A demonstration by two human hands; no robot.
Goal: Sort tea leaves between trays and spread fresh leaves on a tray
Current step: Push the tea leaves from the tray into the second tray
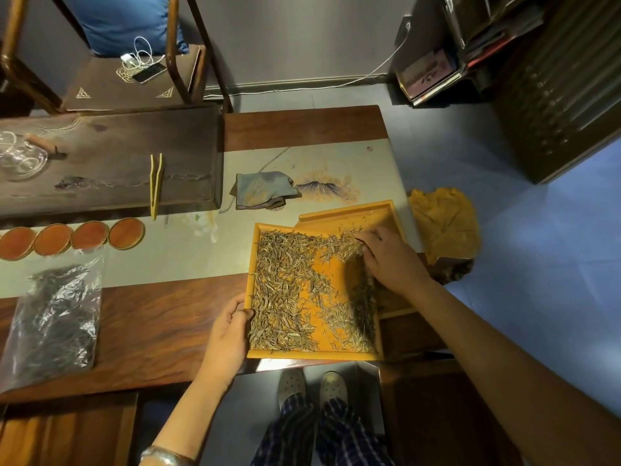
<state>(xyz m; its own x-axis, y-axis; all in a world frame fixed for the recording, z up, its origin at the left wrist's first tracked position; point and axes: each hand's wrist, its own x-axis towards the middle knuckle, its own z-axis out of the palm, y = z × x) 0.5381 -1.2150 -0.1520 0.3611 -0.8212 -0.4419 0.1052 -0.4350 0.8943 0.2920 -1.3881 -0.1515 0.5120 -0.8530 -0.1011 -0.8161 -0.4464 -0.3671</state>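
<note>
Nearby, tongs (156, 186), cloth (263, 190); coasters (126, 233) flank the tray (316, 355).

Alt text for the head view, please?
Left hand grips the near-left edge of a yellow tray of tea leaves; right hand rakes leaves at its far-right corner, over a second yellow tray.
</note>
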